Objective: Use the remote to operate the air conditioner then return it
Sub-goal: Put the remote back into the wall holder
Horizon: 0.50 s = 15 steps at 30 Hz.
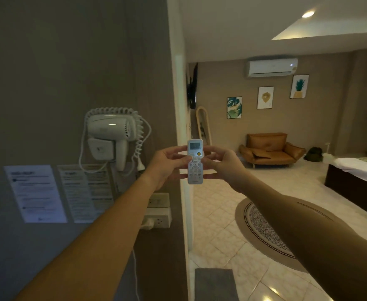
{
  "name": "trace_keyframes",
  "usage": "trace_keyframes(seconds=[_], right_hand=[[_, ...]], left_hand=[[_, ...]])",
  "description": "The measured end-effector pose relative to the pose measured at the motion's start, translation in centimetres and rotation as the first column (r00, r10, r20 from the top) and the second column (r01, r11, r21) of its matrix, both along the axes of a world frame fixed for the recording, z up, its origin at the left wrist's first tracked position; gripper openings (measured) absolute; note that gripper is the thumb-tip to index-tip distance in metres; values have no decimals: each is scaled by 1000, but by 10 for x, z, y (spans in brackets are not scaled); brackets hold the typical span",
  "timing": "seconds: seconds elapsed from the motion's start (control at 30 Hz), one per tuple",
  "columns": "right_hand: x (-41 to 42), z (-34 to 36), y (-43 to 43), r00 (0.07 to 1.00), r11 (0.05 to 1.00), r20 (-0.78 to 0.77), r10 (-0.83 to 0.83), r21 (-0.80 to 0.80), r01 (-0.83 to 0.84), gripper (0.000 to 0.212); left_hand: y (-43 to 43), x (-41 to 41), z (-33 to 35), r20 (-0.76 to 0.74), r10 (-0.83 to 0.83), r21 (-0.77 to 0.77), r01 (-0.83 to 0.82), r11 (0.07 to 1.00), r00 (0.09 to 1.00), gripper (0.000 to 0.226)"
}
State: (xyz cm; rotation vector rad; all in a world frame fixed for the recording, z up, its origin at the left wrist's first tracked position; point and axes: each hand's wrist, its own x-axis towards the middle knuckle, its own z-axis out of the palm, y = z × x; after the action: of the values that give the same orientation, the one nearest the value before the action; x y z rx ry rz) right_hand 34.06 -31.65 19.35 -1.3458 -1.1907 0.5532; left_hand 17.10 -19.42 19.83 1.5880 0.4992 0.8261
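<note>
A white remote (pixel 195 148) with a small screen and an orange button stands upright in front of me, held between both hands. My left hand (pixel 165 165) grips its left edge, thumb resting on the buttons. My right hand (pixel 223 165) holds its right edge, fingers wrapped behind. The white air conditioner (pixel 271 67) is mounted high on the far wall, up and to the right of the remote, with a small light showing near its right end.
A wall-mounted hair dryer (pixel 109 129) with a coiled cord, printed notices (pixel 36 193) and sockets (pixel 158 220) are on the wall at left. Beyond the doorway stand a brown sofa (pixel 269 148), a bed (pixel 358 170) at right and a round rug (pixel 265 231) on the tiled floor.
</note>
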Motion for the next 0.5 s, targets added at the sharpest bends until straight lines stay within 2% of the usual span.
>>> trace_keyframes(seconds=[0.33,0.5], right_hand=[[-70,-24,73,993,993,19,118,1,-118,38],[-100,-35,107,984,988,85,155,-3,-155,40]], left_hand=[[46,-85,-23,-21,128,-50,-129,990,992,39],[67,-121,-31,-26,188,-72,-189,979,982,36]])
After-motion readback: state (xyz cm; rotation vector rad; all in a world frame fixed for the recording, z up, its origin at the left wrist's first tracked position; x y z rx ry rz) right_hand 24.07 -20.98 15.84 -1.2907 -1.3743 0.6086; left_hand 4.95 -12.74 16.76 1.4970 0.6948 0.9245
